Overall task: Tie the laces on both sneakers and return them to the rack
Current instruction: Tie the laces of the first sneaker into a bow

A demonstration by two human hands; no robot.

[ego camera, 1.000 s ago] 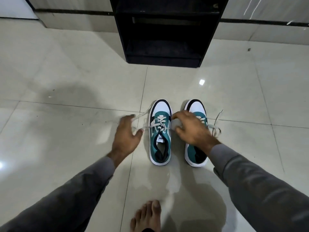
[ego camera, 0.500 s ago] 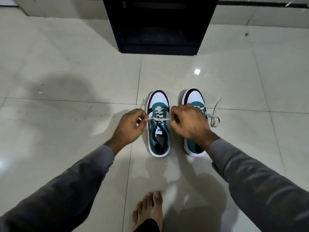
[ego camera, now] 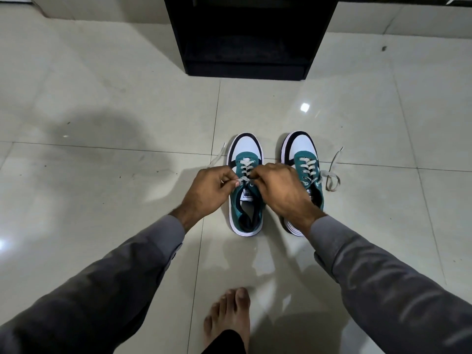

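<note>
Two hands met over the left sneaker (ego camera: 245,190): left hand (ego camera: 208,191) with fingers (ego camera: 224,180) curled shut, pinching a strand of the pale lace (ego camera: 245,179) at the top eyelets; right hand (ego camera: 282,191) likewise closed, fingertips pressed to the same lace from the other side, knuckles nearly touching the left hand's. Trailed out past the left hand onto the floor (ego camera: 102,111), one loose lace end (ego camera: 218,155). Stood just beside, partly hidden under the right wrist, the right sneaker (ego camera: 304,159), teal and white like its mate, its untied lace (ego camera: 333,175) sprawled in a loop on the tiles to the right. Both shoes upright, toes pointed toward the black rack (ego camera: 249,37), well apart from it; lowest shelf dark, contents impossible to tell. Grey sleeves (ego camera: 115,284) down both forearms; a bare foot (ego camera: 229,318) at the bottom edge.
</note>
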